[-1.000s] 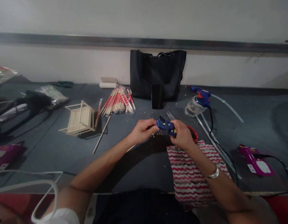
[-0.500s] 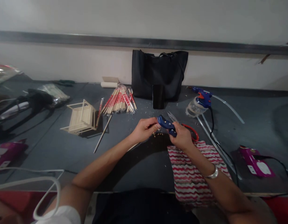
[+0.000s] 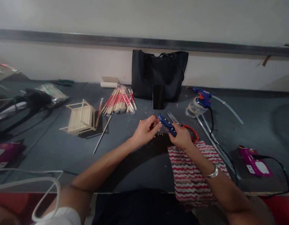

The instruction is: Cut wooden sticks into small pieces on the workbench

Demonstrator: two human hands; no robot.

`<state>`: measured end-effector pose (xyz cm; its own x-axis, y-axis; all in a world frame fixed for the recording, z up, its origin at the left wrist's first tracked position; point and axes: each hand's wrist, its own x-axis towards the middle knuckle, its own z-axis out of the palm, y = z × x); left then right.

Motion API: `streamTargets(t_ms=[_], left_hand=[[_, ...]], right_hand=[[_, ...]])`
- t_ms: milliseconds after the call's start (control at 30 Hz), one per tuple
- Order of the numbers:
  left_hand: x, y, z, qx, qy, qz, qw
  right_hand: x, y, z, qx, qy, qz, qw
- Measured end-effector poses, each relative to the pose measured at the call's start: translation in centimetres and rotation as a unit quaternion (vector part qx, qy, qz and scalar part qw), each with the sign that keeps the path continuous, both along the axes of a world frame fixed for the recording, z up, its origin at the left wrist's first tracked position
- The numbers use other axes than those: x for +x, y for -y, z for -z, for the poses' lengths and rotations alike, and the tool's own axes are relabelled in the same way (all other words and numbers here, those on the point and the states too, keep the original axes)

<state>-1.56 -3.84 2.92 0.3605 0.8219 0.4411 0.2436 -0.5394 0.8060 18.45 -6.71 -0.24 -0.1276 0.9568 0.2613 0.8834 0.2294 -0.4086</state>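
Observation:
My right hand (image 3: 181,136) is wrapped round a blue hand cutter (image 3: 167,125), whose head points up and left toward my other hand. My left hand (image 3: 146,129) is closed in a pinch beside the cutter head. A thin wooden stick (image 3: 160,123) shows in small part at its fingertips; the fingers hide most of it. Several short cut wood bits (image 3: 160,134) lie on the table just below. Scissors with red handles (image 3: 191,132) rest right behind my right hand, partly covered by it.
A small wooden stick frame (image 3: 82,118) stands at left, near wrapped chopsticks (image 3: 119,100) and a loose rod (image 3: 102,134). Behind are a phone (image 3: 158,97) and black bag (image 3: 144,75). At right are a blue glue gun (image 3: 204,98), glue sticks (image 3: 212,142) and striped cloth (image 3: 193,178).
The cutter's handles have come closer together in my right hand. My left hand has turned slightly, and the stick length that showed below its wrist is out of sight.

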Motion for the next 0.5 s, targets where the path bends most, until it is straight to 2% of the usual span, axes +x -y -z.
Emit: streamTargets(t_ms=[500], left_hand=[[0.2,0.24,0.46,0.069,0.021,-0.013,0.997]], right_hand=[[-0.33,0.11,0.11,-0.013,0.041,0.034,0.998]])
